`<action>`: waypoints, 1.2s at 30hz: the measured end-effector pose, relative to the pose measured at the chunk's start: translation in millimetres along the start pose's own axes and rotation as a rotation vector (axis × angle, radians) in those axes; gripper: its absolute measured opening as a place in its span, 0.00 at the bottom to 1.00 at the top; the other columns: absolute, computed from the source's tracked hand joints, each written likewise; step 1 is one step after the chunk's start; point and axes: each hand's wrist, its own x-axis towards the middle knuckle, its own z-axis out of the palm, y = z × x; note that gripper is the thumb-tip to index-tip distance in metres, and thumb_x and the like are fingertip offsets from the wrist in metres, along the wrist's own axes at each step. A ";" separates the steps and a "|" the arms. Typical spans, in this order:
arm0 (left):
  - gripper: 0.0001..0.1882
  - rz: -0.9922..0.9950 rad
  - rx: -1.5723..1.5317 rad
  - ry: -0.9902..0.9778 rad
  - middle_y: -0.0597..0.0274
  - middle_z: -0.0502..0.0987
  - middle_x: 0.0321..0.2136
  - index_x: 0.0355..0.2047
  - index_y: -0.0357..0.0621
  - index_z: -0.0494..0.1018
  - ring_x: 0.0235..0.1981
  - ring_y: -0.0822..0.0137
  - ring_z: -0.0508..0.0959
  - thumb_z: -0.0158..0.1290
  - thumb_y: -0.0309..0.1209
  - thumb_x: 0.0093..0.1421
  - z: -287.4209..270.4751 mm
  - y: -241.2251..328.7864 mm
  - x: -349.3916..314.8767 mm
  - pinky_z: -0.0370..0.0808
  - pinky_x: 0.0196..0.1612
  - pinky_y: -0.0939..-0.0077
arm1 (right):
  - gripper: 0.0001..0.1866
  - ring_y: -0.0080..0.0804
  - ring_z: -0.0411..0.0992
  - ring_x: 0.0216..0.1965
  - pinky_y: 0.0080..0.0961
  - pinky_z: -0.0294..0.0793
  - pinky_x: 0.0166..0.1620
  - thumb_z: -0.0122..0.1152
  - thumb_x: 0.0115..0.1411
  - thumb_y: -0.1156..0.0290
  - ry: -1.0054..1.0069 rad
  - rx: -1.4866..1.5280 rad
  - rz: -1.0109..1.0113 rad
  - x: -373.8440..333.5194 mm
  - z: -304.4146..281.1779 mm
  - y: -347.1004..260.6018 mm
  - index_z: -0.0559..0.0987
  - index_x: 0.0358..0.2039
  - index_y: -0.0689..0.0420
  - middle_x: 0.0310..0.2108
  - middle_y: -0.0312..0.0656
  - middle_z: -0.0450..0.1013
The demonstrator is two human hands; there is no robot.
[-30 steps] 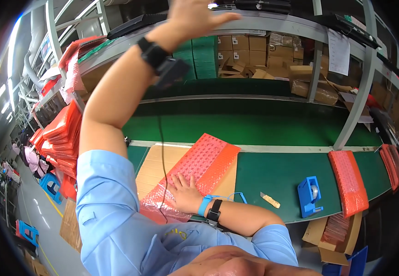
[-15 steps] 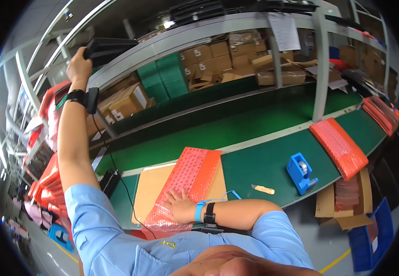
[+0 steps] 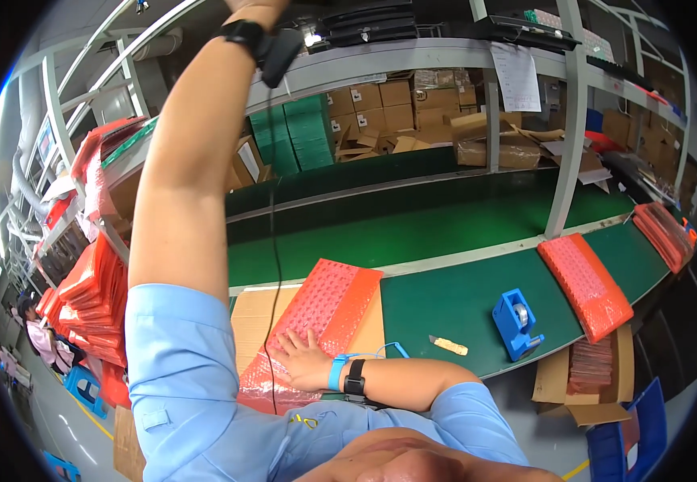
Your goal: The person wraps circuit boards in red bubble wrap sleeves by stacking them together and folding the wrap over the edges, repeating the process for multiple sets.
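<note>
While the left hand [image 3: 257, 7] is cut off by the upper edge, its grip cannot be told | right hand [image 3: 305, 365]: grip released, fingers spread | red bubble-wrap pouch [image 3: 334, 299]: under right hand, on cardboard sheet [image 3: 371, 323] over green surface [image 3: 433, 301]

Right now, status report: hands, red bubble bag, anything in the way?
Left hand raised, partly cut off at top edge. Right hand spread flat on red bubble bag, cardboard beneath. Black cable crosses view in front of bag.
</note>
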 end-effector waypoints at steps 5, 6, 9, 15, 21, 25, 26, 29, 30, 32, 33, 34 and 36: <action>0.12 0.255 -0.199 -0.284 0.48 0.82 0.33 0.40 0.48 0.77 0.39 0.45 0.81 0.50 0.33 0.57 4.7 76.0 -26.7 0.78 0.41 0.53 | 0.36 0.61 0.41 0.73 0.74 0.39 0.66 0.50 0.65 0.51 -0.042 0.013 -0.007 -6.2 -12.0 1.7 0.60 0.68 0.57 0.71 0.61 0.48; 0.12 0.258 -0.201 -0.293 0.48 0.82 0.33 0.40 0.48 0.77 0.39 0.45 0.81 0.50 0.33 0.57 2.8 79.7 -26.1 0.78 0.41 0.53 | 0.35 0.61 0.40 0.73 0.74 0.38 0.66 0.49 0.65 0.52 -0.045 0.021 -0.017 -6.1 -12.8 1.7 0.61 0.68 0.57 0.71 0.61 0.49; 0.17 0.227 -0.093 -0.543 0.47 0.82 0.38 0.49 0.50 0.75 0.44 0.47 0.81 0.50 0.40 0.61 -4.5 92.9 -22.1 0.77 0.45 0.53 | 0.35 0.61 0.41 0.73 0.74 0.38 0.66 0.49 0.64 0.53 -0.004 0.038 -0.023 -7.2 -10.2 3.3 0.61 0.67 0.57 0.70 0.62 0.49; 0.22 0.335 -0.216 -0.516 0.49 0.79 0.44 0.59 0.57 0.67 0.49 0.47 0.77 0.43 0.47 0.68 -17.8 90.4 -32.4 0.73 0.50 0.50 | 0.35 0.61 0.42 0.73 0.75 0.38 0.66 0.50 0.64 0.53 0.011 0.059 -0.012 -6.7 -6.0 6.5 0.63 0.66 0.58 0.70 0.62 0.49; 0.24 0.318 -0.047 -0.592 0.51 0.78 0.44 0.62 0.57 0.65 0.49 0.47 0.76 0.37 0.50 0.71 0.4 92.8 -40.1 0.71 0.49 0.51 | 0.35 0.61 0.42 0.73 0.75 0.38 0.66 0.52 0.62 0.56 0.016 0.061 -0.025 -6.3 -3.8 4.4 0.62 0.66 0.59 0.69 0.62 0.51; 0.23 0.263 -0.030 -0.511 0.52 0.78 0.44 0.62 0.58 0.65 0.49 0.49 0.76 0.37 0.50 0.71 18.7 74.4 -46.7 0.69 0.51 0.48 | 0.36 0.61 0.42 0.73 0.74 0.39 0.66 0.51 0.64 0.53 -0.027 0.029 -0.033 -0.5 -5.8 1.3 0.60 0.68 0.59 0.70 0.63 0.48; 0.23 0.260 -0.036 -0.516 0.52 0.78 0.44 0.62 0.58 0.65 0.49 0.49 0.76 0.37 0.50 0.71 15.3 79.4 -47.4 0.69 0.51 0.48 | 0.37 0.61 0.43 0.73 0.74 0.40 0.66 0.51 0.65 0.51 -0.040 0.029 -0.029 -1.8 -6.3 0.7 0.58 0.69 0.59 0.71 0.63 0.47; 0.26 0.208 -0.054 -0.656 0.49 0.72 0.55 0.64 0.59 0.63 0.59 0.48 0.69 0.39 0.51 0.71 1.2 96.5 -44.4 0.64 0.57 0.43 | 0.37 0.61 0.43 0.73 0.73 0.40 0.66 0.50 0.66 0.51 -0.041 0.040 -0.019 -5.0 -12.1 1.1 0.59 0.69 0.58 0.71 0.62 0.47; 0.26 0.210 -0.067 -0.658 0.49 0.72 0.55 0.64 0.59 0.63 0.59 0.48 0.69 0.39 0.51 0.71 -10.9 103.4 -48.5 0.64 0.57 0.43 | 0.36 0.61 0.43 0.73 0.73 0.40 0.66 0.50 0.66 0.51 -0.035 0.045 -0.006 -7.9 -14.2 4.5 0.59 0.69 0.58 0.71 0.62 0.47; 0.28 0.189 -0.396 -0.691 0.49 0.62 0.63 0.67 0.61 0.61 0.65 0.46 0.60 0.44 0.51 0.69 -47.6 105.6 -60.5 0.59 0.61 0.40 | 0.36 0.61 0.43 0.73 0.73 0.40 0.66 0.50 0.66 0.51 -0.029 0.042 0.004 -10.8 -9.3 7.5 0.59 0.69 0.57 0.71 0.62 0.47; 0.29 0.190 -0.475 -0.697 0.48 0.60 0.65 0.67 0.62 0.61 0.67 0.45 0.58 0.46 0.50 0.68 -48.8 97.3 -62.7 0.58 0.62 0.39 | 0.36 0.61 0.43 0.73 0.73 0.40 0.66 0.50 0.66 0.51 -0.027 0.038 -0.002 -7.0 -6.1 6.4 0.59 0.69 0.57 0.71 0.62 0.47; 0.30 0.188 -0.557 -0.705 0.48 0.57 0.67 0.68 0.62 0.60 0.68 0.45 0.56 0.47 0.50 0.68 -49.6 89.8 -65.4 0.57 0.63 0.38 | 0.36 0.61 0.43 0.73 0.73 0.40 0.66 0.50 0.66 0.51 -0.024 0.034 -0.005 -4.2 -3.6 6.5 0.59 0.69 0.56 0.71 0.62 0.47; 0.33 0.339 -0.648 -0.565 0.50 0.50 0.70 0.69 0.65 0.59 0.70 0.43 0.49 0.53 0.48 0.64 -23.0 59.0 -85.6 0.55 0.64 0.37 | 0.36 0.60 0.43 0.73 0.73 0.40 0.66 0.50 0.66 0.51 -0.023 0.014 -0.014 -1.3 -2.5 2.2 0.59 0.69 0.56 0.71 0.61 0.47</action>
